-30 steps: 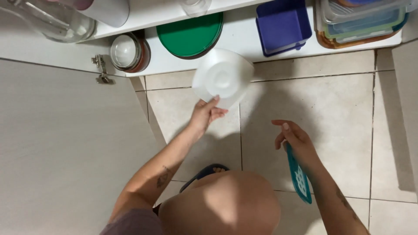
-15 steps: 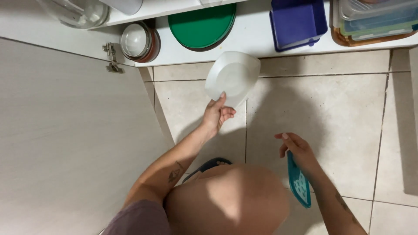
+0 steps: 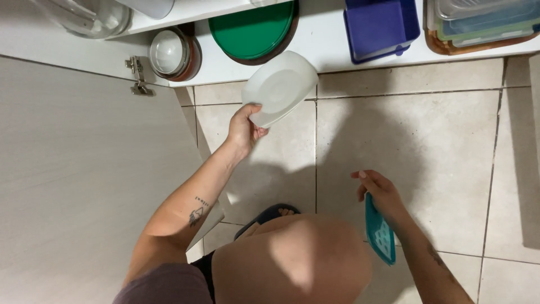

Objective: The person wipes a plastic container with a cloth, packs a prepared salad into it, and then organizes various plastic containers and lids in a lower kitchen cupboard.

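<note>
Cabinet door: large, pale, swung open at left, hinge at its upper edge.

Floor tiles: beige, grouted, below the shelf.

Shelf: white; carries 1 green round lid, 1 blue square container, 1 stack of clear boxes, 1 small round bowl.

White container: translucent, rounded-square, tilted, its base facing the camera, just in front of the shelf edge below the green round lid.

Left hand: closed on the white container's lower-left rim; nearer the shelf.

Right hand: low, well apart from the shelf, fingers loosely curled around 1 teal lid, long axis running down along the forearm.
</note>
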